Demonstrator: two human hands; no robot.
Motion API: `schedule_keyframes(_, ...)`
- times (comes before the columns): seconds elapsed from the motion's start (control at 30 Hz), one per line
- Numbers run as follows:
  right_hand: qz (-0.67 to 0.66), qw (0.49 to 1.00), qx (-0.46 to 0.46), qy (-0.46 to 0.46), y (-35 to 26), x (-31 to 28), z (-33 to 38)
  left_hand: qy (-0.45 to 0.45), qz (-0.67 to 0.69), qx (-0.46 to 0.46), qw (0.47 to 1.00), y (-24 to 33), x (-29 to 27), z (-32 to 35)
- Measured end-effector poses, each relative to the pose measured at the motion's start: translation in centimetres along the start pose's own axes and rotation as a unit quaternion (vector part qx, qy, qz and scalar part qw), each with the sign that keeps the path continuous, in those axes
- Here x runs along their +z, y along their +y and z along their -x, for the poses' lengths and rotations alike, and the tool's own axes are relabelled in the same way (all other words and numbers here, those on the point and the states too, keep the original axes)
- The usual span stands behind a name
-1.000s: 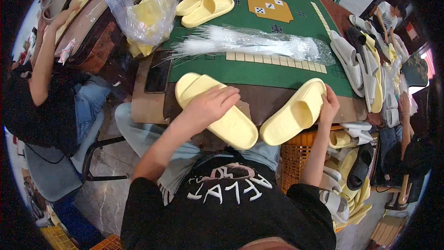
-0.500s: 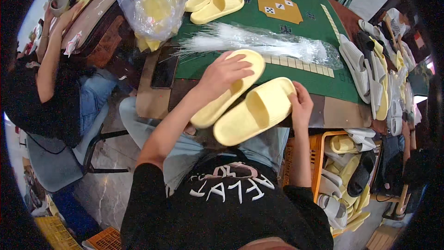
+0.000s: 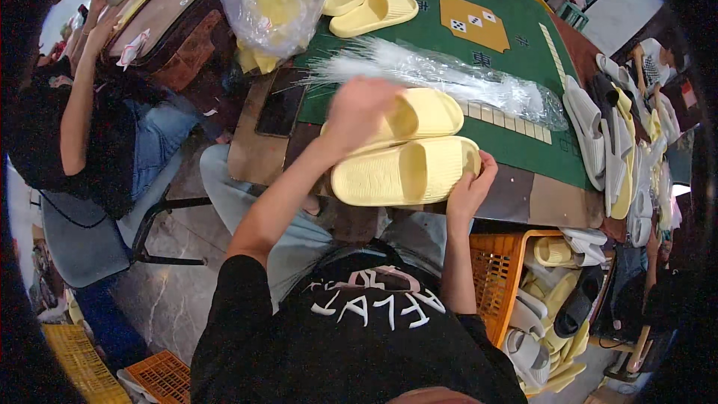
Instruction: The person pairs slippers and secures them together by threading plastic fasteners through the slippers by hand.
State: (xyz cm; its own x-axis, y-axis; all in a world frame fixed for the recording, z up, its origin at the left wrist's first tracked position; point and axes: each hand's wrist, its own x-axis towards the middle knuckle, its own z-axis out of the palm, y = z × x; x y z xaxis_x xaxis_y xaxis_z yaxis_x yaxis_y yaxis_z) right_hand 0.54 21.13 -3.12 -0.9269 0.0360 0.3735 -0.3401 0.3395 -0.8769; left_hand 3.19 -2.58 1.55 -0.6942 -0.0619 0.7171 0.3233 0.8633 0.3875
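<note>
Two pale yellow slide slippers lie side by side at the near table edge, toes to the right. My right hand (image 3: 473, 183) grips the toe of the near slipper (image 3: 381, 176), thumb on top. Over the heel part of the far slipper (image 3: 434, 111) is my left hand (image 3: 365, 108), smeared by motion; whether its fingers touch or hold anything cannot be made out. Just beyond lies a bundle of thin white plastic strands (image 3: 381, 61), partly inside a clear bag (image 3: 550, 108).
Another yellow slipper pair (image 3: 374, 13) sits farther back beside a clear bag of yellow pieces (image 3: 273, 19). A dark phone (image 3: 280, 108) lies at left. Grey and yellow slippers (image 3: 587, 131) line the right edge, above an orange crate (image 3: 497, 273) of slippers. A co-worker (image 3: 67, 127) sits left.
The slippers have gone from slanted and held up to lying level side by side at the table edge. My left hand has shifted toward the far slipper's heel; my right hand has moved lower.
</note>
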Motion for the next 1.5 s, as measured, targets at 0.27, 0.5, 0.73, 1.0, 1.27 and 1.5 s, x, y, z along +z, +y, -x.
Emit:
schedule_keyframes(0.27, 0.047, 0.998, -0.047, -0.023, 0.1, -0.6, -0.4, -0.043, -0.358, -0.295, 0.885, -8.8, -8.0, 4.0)
schedule_keyframes(0.5, 0.024, 0.997, -0.063, -0.038, -0.3, -0.4, -0.4, -0.064, -0.34, -0.212, 0.914, -10.3, -7.9, 6.2)
schedule_keyframes(0.73, 0.094, 0.993, -0.058, -0.04, -0.4, -0.6, -0.8, 0.061, 0.291, -0.451, 0.842, -6.6, -12.4, 4.5)
schedule_keyframes(1.0, 0.119, 0.992, -0.034, -0.024, 0.4, -1.1, -1.8, 0.265, 0.794, -0.102, 0.537, -8.8, -18.5, 9.3)
schedule_keyframes(1.27, 0.142, 0.989, -0.04, -0.028, 1.1, -2.0, -2.4, 0.256, 0.383, -0.294, 0.837, -2.8, -16.3, 6.0)
schedule_keyframes(1.5, 0.142, 0.987, -0.042, -0.054, 0.4, -2.0, -2.0, 0.506, -0.029, -0.3, 0.808, -3.3, -19.0, 5.8)
